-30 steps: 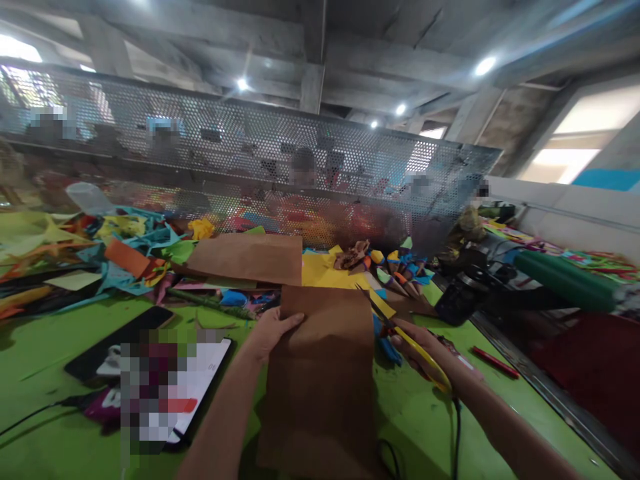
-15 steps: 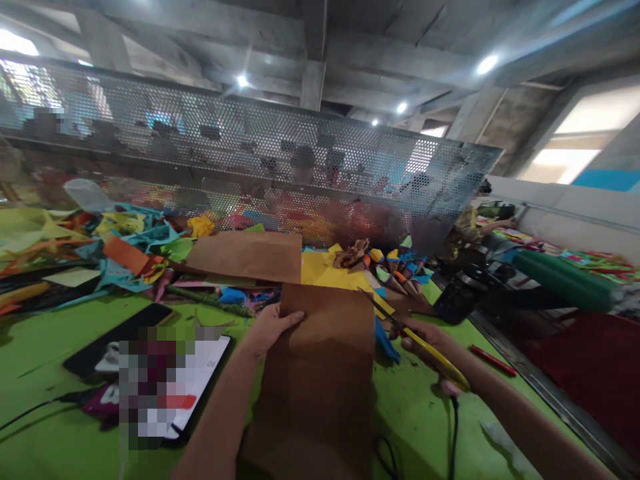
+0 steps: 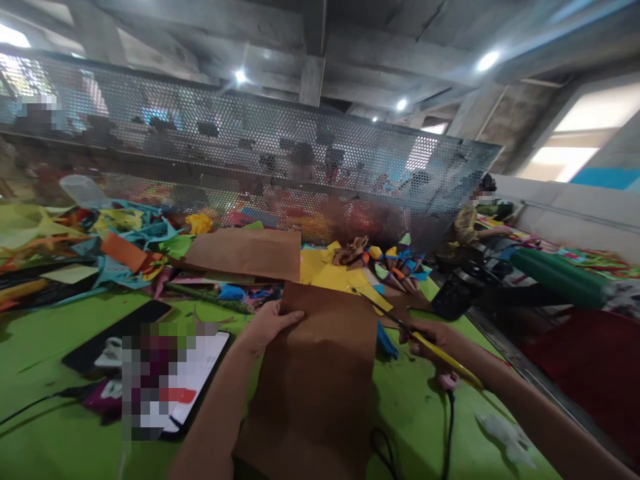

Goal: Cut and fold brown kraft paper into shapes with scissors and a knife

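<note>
My left hand [image 3: 273, 325] grips the upper left edge of a long sheet of brown paper [image 3: 320, 373], its thumb lying on top. The sheet hangs toward me above the green table. In my right hand [image 3: 433, 340] is a pair of scissors with yellow handles [image 3: 445, 359]. Their dark blades point up and left, by the sheet's upper right corner; whether they touch the paper I cannot tell. A folded blue piece [image 3: 387, 341] lies just left of my right hand.
Two phones, one dark [image 3: 120, 333] and one with a lit screen [image 3: 203, 380], lie at left. Colored paper scraps [image 3: 125, 233] and another brown sheet [image 3: 245, 253] spread along the back, before a perforated metal screen [image 3: 240, 153]. Small paper cones [image 3: 400, 277] stand behind. A person [image 3: 467, 223] sits at far right.
The scissors have tilted flatter and shifted slightly right and down with my right hand. My left hand keeps its hold on the brown paper in nearly the same place.
</note>
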A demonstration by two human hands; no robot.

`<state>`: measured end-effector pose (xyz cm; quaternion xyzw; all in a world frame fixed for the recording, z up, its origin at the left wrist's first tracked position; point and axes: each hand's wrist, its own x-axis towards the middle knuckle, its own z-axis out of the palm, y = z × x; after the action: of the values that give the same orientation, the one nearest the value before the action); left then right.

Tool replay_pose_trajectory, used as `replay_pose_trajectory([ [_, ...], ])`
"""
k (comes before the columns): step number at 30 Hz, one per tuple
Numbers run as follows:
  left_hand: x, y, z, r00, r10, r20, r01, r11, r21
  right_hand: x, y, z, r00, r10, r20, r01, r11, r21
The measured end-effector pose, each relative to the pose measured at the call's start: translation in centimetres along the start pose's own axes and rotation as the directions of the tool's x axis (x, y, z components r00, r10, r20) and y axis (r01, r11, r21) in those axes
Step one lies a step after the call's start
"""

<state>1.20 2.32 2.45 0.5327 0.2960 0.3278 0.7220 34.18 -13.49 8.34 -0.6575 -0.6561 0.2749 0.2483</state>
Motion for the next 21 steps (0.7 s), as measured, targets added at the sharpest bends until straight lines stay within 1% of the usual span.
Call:
replay_pose_trajectory([
  [2, 0.0, 0.0, 0.0, 1.0, 0.011, 0.019, -0.011, 1.0, 0.022, -0.1, 0.1, -0.2, 1.0, 0.005, -0.009, -0.005, 1.0, -0.027],
  [4, 0.0, 0.1, 0.1, 0.999, 0.01, 0.034, -0.011, 0.999, 0.047, -0.3, -0.3, -0.5, 0.999, -0.021, -0.033, 0.019, 0.998, -0.055],
  [7, -0.1, 0.0, 0.6, 0.999, -0.031, 0.041, 0.029, 0.997, 0.067, -0.3, -1.2, -0.7, 0.996, -0.061, -0.064, 0.056, 0.996, -0.072],
  [10, -0.3, -0.2, 1.3, 0.995, -0.077, 0.059, 0.072, 0.995, 0.068, -0.1, -2.6, -0.7, 0.993, -0.107, -0.041, 0.105, 0.993, -0.053],
  [12, -0.4, -0.3, 1.8, 0.988, -0.103, 0.113, 0.094, 0.992, 0.084, 0.3, -3.7, -0.6, 0.988, -0.149, -0.023, 0.148, 0.988, -0.046],
  [14, -0.6, -0.5, 2.1, 0.972, -0.139, 0.187, 0.122, 0.988, 0.098, 0.8, -4.7, -0.6, 0.986, -0.164, 0.032, 0.166, 0.984, -0.066],
  [16, -0.8, -0.5, 2.3, 0.951, -0.184, 0.248, 0.157, 0.98, 0.123, 1.3, -5.5, -0.6, 0.981, -0.148, 0.129, 0.162, 0.981, -0.103],
  [18, -0.9, -0.6, 2.4, 0.936, -0.228, 0.268, 0.182, 0.966, 0.185, 1.7, -6.1, -0.5, 0.965, -0.134, 0.223, 0.166, 0.977, -0.131],
  [21, -0.8, -0.6, 2.4, 0.902, -0.303, 0.309, 0.219, 0.935, 0.278, 1.9, -6.4, 0.1, 0.929, -0.132, 0.346, 0.196, 0.968, -0.157],
])
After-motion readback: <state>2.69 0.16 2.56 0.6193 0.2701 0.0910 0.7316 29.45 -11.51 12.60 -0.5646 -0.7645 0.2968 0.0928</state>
